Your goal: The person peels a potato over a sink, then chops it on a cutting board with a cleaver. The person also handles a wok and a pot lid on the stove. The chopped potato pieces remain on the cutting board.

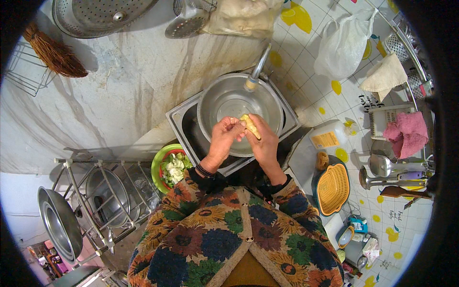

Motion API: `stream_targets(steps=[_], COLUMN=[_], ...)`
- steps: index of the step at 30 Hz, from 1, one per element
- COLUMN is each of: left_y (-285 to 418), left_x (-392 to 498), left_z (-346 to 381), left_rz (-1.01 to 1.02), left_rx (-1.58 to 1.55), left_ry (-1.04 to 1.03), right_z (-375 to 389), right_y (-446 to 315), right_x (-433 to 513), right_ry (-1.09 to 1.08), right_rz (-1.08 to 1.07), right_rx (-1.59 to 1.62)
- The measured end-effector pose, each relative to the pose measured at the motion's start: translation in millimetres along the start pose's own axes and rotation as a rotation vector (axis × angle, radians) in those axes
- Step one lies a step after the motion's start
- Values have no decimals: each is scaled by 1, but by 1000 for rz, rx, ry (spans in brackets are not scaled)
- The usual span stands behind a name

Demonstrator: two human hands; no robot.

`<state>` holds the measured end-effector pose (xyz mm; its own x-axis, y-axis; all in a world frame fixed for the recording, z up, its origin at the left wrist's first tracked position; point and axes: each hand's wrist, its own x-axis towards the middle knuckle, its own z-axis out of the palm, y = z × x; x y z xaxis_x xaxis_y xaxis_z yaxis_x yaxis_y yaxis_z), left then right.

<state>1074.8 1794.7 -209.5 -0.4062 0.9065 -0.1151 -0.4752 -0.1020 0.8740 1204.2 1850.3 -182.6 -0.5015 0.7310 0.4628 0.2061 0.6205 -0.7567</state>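
Note:
Over a round metal basin [204,104], my two hands are close together. A knobbly yellow piece of food [252,127], perhaps peeled ginger, is gripped by my right hand [263,141] along its right side. My left hand [223,138] has curled fingers, and its thumb presses on the left side of the same piece. The basin stands in the metal sink [175,116] and appears to hold clear water. A faucet [261,61] reaches over the basin's far rim. My fingers hide part of the food piece.
Left of the sink sits a green bowl [156,166] with cut leafy vegetables [175,168]. A metal rack [114,197] holds pots at the lower left. To the right stand a plastic jug [326,134] and an orange basket [333,190]. Utensils hang beyond a pink cloth [408,134].

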Motion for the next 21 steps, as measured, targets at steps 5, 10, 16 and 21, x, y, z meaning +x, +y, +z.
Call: stream_targets(steps=[5, 10, 16, 21], left_y=[-2, -4, 2, 9], left_x=[2, 3, 2, 0], left_z=[-4, -6, -6, -4], left_rz=[-40, -50, -11, 49], left_rx=[-65, -115, -171, -47], left_ry=[-21, -16, -108, -63], right_z=[1, 1, -3, 4], right_y=[-1, -1, 2, 5], right_x=[-4, -2, 1, -1], right_ry=[-17, -36, -33, 76], right_rz=[8, -10, 90, 120], right_rx=[15, 10, 378, 430])
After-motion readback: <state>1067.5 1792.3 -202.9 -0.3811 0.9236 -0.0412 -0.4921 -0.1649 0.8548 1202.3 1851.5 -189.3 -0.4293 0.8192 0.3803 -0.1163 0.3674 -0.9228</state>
